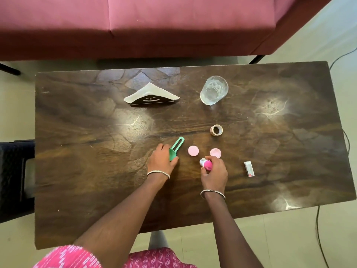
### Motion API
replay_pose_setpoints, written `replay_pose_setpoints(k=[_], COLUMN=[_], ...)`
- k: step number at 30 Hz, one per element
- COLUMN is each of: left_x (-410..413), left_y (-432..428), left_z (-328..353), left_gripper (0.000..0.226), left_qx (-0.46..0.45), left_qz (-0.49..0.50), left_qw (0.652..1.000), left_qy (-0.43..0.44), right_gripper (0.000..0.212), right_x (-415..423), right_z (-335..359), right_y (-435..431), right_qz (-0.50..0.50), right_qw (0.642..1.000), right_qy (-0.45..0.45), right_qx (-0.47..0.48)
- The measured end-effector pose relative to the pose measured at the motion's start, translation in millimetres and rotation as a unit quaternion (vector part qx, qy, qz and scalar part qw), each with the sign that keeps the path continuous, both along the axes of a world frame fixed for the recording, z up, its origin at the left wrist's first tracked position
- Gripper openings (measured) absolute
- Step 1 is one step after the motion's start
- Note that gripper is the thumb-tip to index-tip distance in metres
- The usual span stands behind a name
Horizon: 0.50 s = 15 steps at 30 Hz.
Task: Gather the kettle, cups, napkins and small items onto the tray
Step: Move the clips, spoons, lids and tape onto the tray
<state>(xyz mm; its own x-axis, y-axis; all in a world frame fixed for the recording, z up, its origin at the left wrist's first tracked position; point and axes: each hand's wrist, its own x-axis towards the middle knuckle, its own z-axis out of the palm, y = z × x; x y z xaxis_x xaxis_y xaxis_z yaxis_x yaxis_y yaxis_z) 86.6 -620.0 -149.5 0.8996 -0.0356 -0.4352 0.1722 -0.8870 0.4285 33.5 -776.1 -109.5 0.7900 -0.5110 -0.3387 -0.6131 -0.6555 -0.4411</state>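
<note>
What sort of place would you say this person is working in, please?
Probably a living room or lounge: a low dark wooden coffee table stands before a maroon upholstered sofa, with a black napkin holder of white napkins and a clear drinking glass on it.

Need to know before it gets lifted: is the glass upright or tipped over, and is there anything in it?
Upright: the glass stands with its open rim up. It looks empty, though clear liquid cannot be ruled out.
</note>
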Motion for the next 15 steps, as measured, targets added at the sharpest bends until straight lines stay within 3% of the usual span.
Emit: replay_pose_setpoints(k=[7,12,15], left_x=[-40.4,-63.6,-78.6], left_y=[86.4,150.6,194.9], left_z=[17.9,30.3,43.5], left_gripper=[0.038,0.037,0.035], left_qx=[-0.107,-0.168,-0.157], left_qz=[0.163,0.267,0.306], left_qw=[0.976,0.938,0.924], left_qy=[-0.099,-0.141,-0.169], right_gripper=[0.027,0.025,0.022], right_x=[4.5,1.9,-2.7], right_z=[25.4,37.5,44.8], right_y=[70.2,135.5,180.8], right_qz=[0.05,0.103,0.131], right_qw=[0.994,0.986,0.983], right_qy=[-0.097,-0.109,-0.097], right_qx=[0.028,0.066,0.079])
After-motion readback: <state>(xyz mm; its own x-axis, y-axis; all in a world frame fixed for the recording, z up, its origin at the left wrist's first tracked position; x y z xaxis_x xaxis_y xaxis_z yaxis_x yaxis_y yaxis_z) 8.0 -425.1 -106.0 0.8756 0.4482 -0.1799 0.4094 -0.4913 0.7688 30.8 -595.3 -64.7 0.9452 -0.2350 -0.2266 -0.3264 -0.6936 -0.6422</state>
